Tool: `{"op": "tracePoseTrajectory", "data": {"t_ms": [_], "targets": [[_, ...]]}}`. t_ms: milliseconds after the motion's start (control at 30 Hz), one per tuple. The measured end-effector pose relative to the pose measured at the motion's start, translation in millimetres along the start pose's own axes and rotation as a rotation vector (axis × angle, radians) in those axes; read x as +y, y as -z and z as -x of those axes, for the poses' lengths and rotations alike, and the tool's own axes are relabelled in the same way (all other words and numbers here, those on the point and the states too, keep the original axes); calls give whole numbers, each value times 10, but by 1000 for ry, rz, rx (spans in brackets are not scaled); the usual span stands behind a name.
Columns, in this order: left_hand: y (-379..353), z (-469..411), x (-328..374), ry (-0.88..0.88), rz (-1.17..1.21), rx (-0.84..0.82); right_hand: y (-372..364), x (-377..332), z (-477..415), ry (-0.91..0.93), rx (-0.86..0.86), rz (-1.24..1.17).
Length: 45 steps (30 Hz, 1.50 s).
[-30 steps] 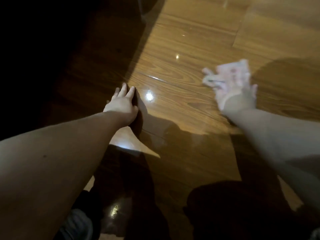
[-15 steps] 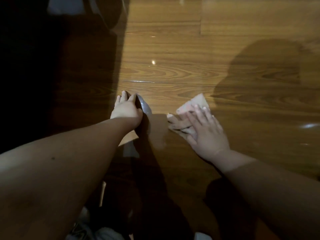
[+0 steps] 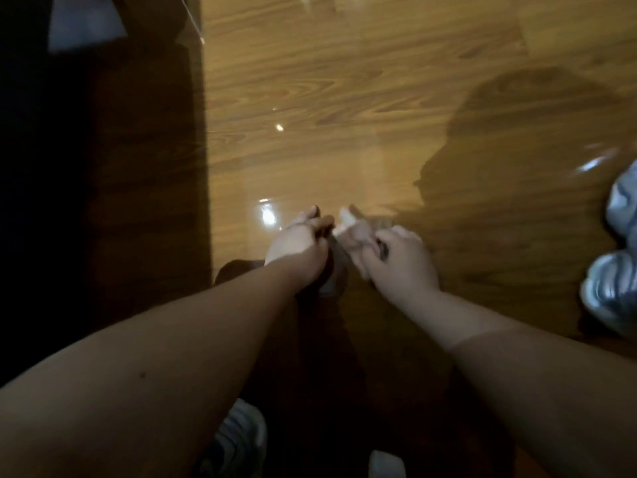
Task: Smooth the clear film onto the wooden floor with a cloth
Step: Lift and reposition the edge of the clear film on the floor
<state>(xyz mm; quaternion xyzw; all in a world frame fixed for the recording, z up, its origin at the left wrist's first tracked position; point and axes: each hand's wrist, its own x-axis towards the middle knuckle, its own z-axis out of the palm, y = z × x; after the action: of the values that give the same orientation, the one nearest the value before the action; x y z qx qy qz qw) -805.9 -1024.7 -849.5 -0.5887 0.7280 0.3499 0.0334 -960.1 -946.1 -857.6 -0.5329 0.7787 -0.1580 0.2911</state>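
My right fingers (image 3: 360,238) clutch the cloth (image 3: 345,215) just beside my left fingers (image 3: 310,219), whose hold is unclear; film (image 3: 344,132) stretches ahead.

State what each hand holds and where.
The right hand grips the pale cloth by its near end; its far end sticks out. For the left hand, cannot tell.

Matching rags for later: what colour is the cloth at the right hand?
The cloth looks pale, pinkish white, though blurred, in the head view.
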Motion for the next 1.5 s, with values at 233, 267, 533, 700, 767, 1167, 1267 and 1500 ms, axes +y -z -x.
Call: {"op": "tracePoseTrajectory", "data": {"t_ms": [233,267,533,700,767,1167,1267,1500], "targets": [[-92,491,343,337,801,-288,77,-254,401,-493,-160,-1180],[-125,573,333,321,779,-315,76,-223,492,-524,-218,-1179],[-362,1307,289,212,941,-250,167,148,1297,-467,-502,-1250],[-556,1711,345,217,806,-140,164,284,1659,-438,-553,-1014],[-597,1860,386,274,881,-166,192,318,1803,-444,-522,-969],[-505,2834,648,241,896,-201,869,483,2795,-514,-225,-1200],[-323,2985,900,220,991,-128,1221,434,2937,-486,-158,-1283],[-291,3049,1040,173,957,-168,1513,154,2856,-446,-232,-1222]]}}
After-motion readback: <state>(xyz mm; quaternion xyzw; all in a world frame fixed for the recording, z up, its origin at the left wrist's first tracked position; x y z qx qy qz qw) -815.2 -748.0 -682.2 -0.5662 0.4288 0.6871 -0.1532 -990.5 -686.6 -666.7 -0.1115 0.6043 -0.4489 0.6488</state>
